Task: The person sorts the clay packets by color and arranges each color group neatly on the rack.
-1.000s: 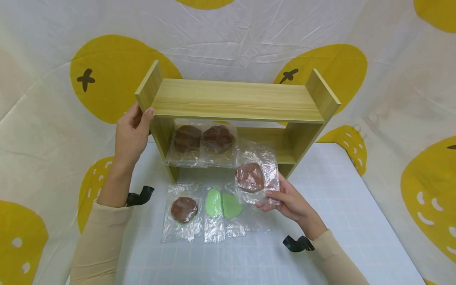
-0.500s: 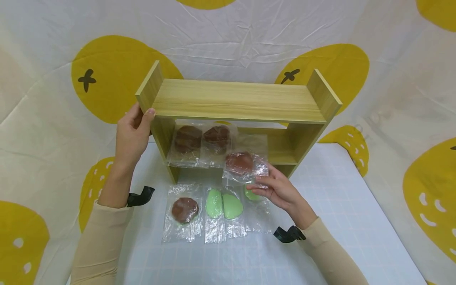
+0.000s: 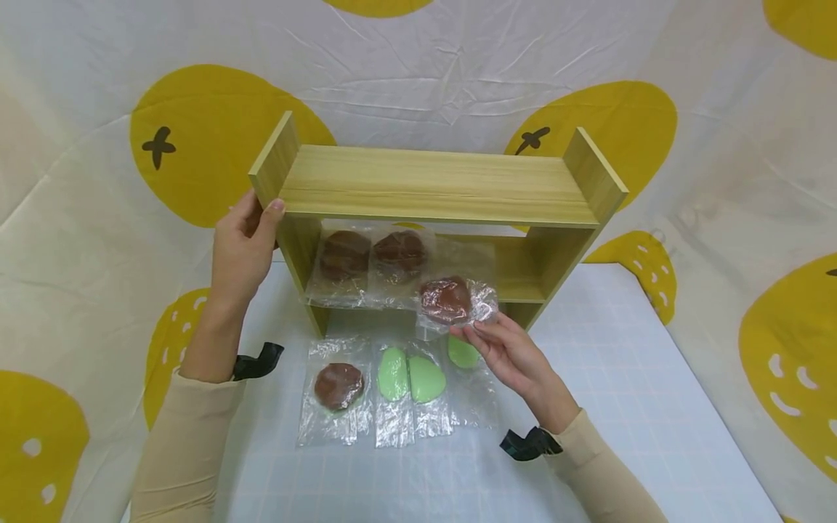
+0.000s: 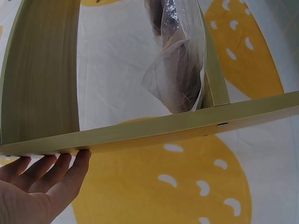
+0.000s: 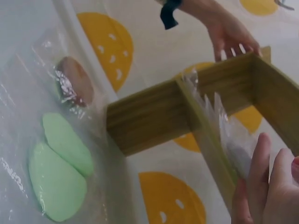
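Note:
A small wooden shelf (image 3: 438,181) stands on the table. My left hand (image 3: 242,250) holds its left side panel, thumb at the front edge and fingers on the outer face. My right hand (image 3: 516,356) pinches the lower right corner of a clear plastic bag with a brown disc (image 3: 446,299) inside, at the front of the middle board. Two similar bagged brown discs (image 3: 344,256) lie side by side on that board, to its left. In the right wrist view, fingers (image 5: 259,179) touch the bag's edge.
On the table before the shelf lie a bagged brown disc (image 3: 338,386) and several bagged light green pieces (image 3: 426,379). The rightmost green piece (image 3: 463,351) is just below the right hand's bag. A patterned cloth (image 3: 445,65) hangs behind.
My right hand has moved left and toward the shelf, bringing its bag onto the front of the middle board and uncovering a green piece. The left hand has stayed on the panel.

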{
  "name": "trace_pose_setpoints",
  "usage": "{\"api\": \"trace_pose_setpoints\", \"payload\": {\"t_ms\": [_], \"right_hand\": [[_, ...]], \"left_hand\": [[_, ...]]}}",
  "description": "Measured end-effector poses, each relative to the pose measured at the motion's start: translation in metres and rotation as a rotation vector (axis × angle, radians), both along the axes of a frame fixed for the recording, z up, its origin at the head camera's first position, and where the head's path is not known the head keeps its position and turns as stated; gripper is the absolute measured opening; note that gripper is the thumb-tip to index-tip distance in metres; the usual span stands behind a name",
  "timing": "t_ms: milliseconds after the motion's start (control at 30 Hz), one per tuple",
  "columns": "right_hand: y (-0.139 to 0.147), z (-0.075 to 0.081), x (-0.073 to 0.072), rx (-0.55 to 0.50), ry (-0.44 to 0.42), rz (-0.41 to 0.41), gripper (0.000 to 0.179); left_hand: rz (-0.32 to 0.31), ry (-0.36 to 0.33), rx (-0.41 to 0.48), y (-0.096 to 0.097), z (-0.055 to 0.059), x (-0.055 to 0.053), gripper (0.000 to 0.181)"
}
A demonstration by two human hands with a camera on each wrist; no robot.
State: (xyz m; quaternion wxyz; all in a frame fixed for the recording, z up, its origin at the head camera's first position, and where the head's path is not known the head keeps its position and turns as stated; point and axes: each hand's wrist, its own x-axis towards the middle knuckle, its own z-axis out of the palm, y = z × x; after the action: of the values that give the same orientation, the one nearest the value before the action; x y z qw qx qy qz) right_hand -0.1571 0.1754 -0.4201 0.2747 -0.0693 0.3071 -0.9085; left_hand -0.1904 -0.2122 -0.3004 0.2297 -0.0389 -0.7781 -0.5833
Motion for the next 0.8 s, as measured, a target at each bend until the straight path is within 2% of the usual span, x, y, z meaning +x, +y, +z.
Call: {"api": "trace_pose_setpoints", "payload": {"t_ms": [67, 267, 500, 800], "right_hand": [[0.000, -0.002, 0.000, -0.023, -0.007, 0.002, 0.023], [-0.002, -0.006, 0.000, -0.053, -0.055, -0.023, 0.026], [-0.006, -0.007, -0.002, -0.022, -0.116, -0.075, 0.052], [-0.013, -0.010, -0.004, -0.117, -0.157, -0.123, 0.040]], "left_hand": [[0.001, 0.003, -0.004, 0.000, 0.000, 0.000, 0.046], [0.007, 0.012, -0.012, 0.001, 0.000, 0.001, 0.045], [0.005, 0.015, -0.005, 0.000, -0.001, -0.001, 0.044], [0.022, 0.005, -0.024, 0.001, -0.001, 0.000, 0.046]]}}
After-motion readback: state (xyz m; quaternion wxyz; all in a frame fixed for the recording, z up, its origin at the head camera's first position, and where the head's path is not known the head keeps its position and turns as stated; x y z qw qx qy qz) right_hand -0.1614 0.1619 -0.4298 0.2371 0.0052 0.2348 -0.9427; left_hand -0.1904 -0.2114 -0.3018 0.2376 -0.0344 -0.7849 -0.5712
